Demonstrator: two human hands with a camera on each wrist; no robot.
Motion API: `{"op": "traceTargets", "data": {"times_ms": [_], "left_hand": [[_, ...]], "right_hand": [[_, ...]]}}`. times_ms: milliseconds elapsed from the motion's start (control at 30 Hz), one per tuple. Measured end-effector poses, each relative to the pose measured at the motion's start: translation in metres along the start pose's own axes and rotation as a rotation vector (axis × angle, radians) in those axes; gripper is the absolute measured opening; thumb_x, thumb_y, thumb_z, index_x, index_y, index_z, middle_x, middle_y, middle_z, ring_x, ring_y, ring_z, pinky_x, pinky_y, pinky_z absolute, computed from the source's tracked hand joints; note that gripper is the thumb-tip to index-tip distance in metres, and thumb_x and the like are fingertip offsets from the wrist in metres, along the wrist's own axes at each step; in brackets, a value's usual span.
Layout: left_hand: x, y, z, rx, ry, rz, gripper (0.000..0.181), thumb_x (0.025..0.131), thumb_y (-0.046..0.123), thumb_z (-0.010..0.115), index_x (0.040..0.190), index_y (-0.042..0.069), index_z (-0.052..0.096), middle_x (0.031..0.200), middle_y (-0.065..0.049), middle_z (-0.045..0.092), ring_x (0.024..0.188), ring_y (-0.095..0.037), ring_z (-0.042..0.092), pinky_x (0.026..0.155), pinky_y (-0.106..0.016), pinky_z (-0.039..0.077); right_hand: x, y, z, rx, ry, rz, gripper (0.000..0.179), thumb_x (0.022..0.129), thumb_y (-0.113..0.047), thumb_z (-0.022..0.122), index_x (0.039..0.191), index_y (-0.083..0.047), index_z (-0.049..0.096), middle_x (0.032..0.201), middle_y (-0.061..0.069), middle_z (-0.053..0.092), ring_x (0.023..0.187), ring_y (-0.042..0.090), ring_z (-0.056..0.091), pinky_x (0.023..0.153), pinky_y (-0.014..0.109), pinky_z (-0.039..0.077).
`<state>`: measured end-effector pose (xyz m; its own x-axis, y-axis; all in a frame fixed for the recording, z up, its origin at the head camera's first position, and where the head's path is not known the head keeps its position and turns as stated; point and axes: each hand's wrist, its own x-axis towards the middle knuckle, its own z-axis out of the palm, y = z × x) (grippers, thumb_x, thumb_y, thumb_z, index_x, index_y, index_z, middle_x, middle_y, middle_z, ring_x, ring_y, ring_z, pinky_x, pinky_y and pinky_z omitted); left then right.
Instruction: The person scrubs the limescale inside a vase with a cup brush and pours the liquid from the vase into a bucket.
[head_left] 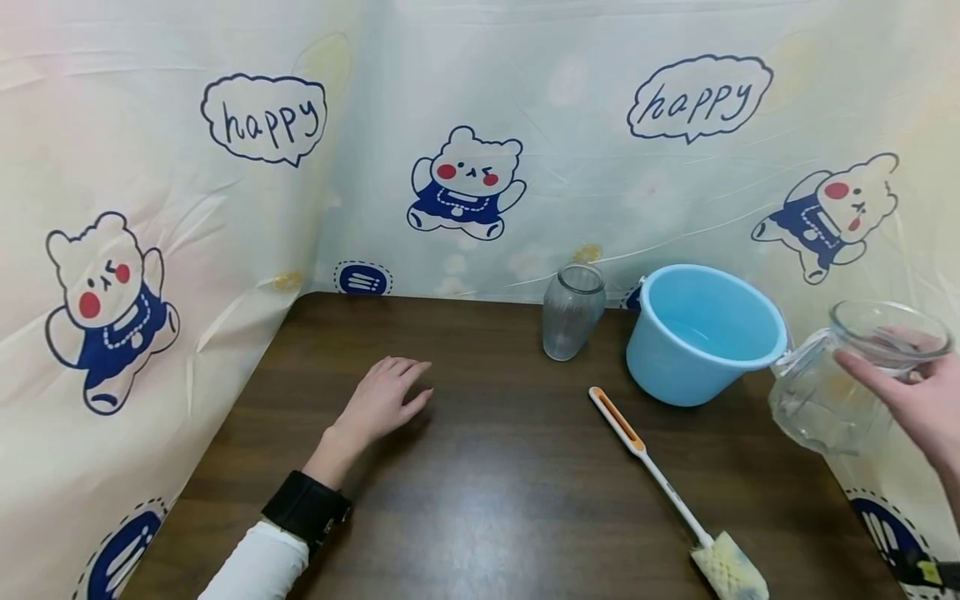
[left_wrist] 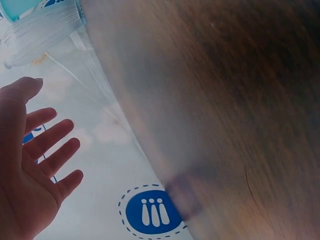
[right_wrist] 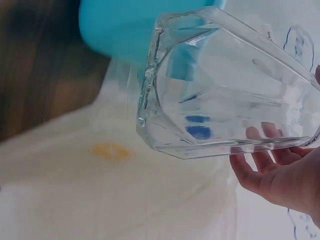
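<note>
My right hand [head_left: 918, 392] grips a clear glass vase [head_left: 832, 408] near its rim, with the thumb on the near side. The vase is held tilted beside the blue bucket, over the table's right edge; its faceted body and thick base show in the right wrist view [right_wrist: 225, 95]. My left hand [head_left: 382, 396] hovers over the left half of the table with fingers spread and nothing in them, as the left wrist view also shows. A second, ribbed glass vase [head_left: 572, 312] stands upright at the back of the table.
A light blue bucket [head_left: 682, 375] stands at the back right, beside the ribbed vase. In front of it lies a long-handled sponge brush [head_left: 667, 492], sponge end toward me. A printed curtain [head_left: 465, 75] hangs behind and along both sides of the brown table [head_left: 480, 483].
</note>
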<state>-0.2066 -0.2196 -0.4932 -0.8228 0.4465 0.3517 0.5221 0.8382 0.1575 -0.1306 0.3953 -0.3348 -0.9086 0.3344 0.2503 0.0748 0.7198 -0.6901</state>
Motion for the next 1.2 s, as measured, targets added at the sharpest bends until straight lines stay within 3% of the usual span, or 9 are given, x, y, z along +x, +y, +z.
{"op": "traceTargets", "data": {"times_ms": [100,233,300,400,500,633,900,1100,1200], "left_hand": [[0.000,0.000,-0.001,0.001,0.001,0.004,0.045,0.091,0.035,0.063,0.128,0.008,0.064,0.120,-0.011,0.067,0.114,-0.028,0.054,0.105,-0.053,0.038],[-0.002,0.000,-0.001,0.003,0.000,0.005,0.045,0.092,0.036,0.062,0.127,0.008,0.064,0.119,-0.011,0.067,0.113,-0.028,0.055,0.105,-0.054,0.038],[-0.002,0.000,-0.001,0.008,-0.005,0.006,0.045,0.092,0.036,0.062,0.127,0.007,0.064,0.119,-0.011,0.067,0.113,-0.028,0.055,0.105,-0.054,0.038],[-0.002,0.001,-0.002,0.016,-0.008,0.009,0.045,0.092,0.036,0.061,0.128,0.007,0.064,0.119,-0.011,0.067,0.114,-0.028,0.054,0.106,-0.054,0.037],[0.000,0.002,-0.003,0.029,-0.011,0.014,0.045,0.093,0.036,0.060,0.128,0.008,0.064,0.119,-0.010,0.067,0.114,-0.028,0.054,0.106,-0.054,0.037],[0.000,0.003,-0.004,0.034,-0.017,0.015,0.044,0.093,0.036,0.060,0.127,0.008,0.064,0.119,-0.010,0.067,0.114,-0.027,0.054,0.106,-0.054,0.037],[-0.004,0.004,-0.004,0.022,-0.029,0.011,0.044,0.093,0.034,0.061,0.127,0.007,0.064,0.120,-0.010,0.066,0.114,-0.027,0.054,0.106,-0.052,0.038],[-0.003,0.002,-0.004,0.020,-0.020,0.014,0.044,0.093,0.034,0.061,0.127,0.006,0.063,0.120,-0.011,0.066,0.114,-0.027,0.054,0.106,-0.051,0.039],[-0.003,0.002,-0.005,0.013,-0.018,0.013,0.044,0.092,0.032,0.062,0.127,0.006,0.064,0.119,-0.011,0.066,0.114,-0.027,0.054,0.105,-0.051,0.039]], "right_hand": [[0.016,0.006,-0.010,0.021,0.043,-0.011,0.053,0.088,-0.026,0.068,0.128,-0.041,0.037,0.101,-0.034,0.034,0.098,-0.012,0.037,0.083,0.010,0.032],[0.040,0.006,-0.016,-0.044,0.111,0.020,0.066,0.087,-0.031,0.068,0.145,-0.018,0.039,0.126,-0.015,0.045,0.109,-0.004,0.043,0.094,0.013,0.034],[0.052,0.000,-0.016,-0.060,0.120,0.052,0.081,0.087,-0.033,0.067,0.152,-0.004,0.028,0.142,0.008,0.042,0.125,0.014,0.040,0.108,0.030,0.031],[0.069,-0.011,-0.016,-0.074,0.108,0.049,0.087,0.088,-0.034,0.065,0.155,-0.006,0.019,0.150,0.027,0.031,0.133,0.036,0.032,0.110,0.052,0.029],[0.082,-0.024,-0.013,-0.108,0.065,-0.031,0.090,0.088,-0.034,0.065,0.158,-0.013,0.013,0.154,0.034,0.022,0.131,0.052,0.027,0.103,0.070,0.027],[0.098,-0.035,-0.003,-0.192,0.047,-0.186,0.091,0.084,-0.033,0.072,0.157,-0.021,0.020,0.150,0.031,0.034,0.123,0.053,0.038,0.094,0.072,0.034],[0.112,-0.041,0.026,-0.416,0.072,-0.393,0.085,0.076,-0.025,0.079,0.143,0.008,0.037,0.120,0.042,0.051,0.102,0.056,0.046,0.081,0.071,0.041],[0.115,-0.040,0.044,-0.565,0.059,-0.527,0.073,0.074,-0.021,0.079,0.129,0.011,0.043,0.110,0.039,0.050,0.102,0.054,0.041,0.086,0.071,0.030],[0.115,-0.038,0.051,-0.627,0.035,-0.632,0.071,0.072,-0.016,0.080,0.128,0.008,0.043,0.116,0.037,0.050,0.109,0.052,0.039,0.099,0.072,0.022]]}}
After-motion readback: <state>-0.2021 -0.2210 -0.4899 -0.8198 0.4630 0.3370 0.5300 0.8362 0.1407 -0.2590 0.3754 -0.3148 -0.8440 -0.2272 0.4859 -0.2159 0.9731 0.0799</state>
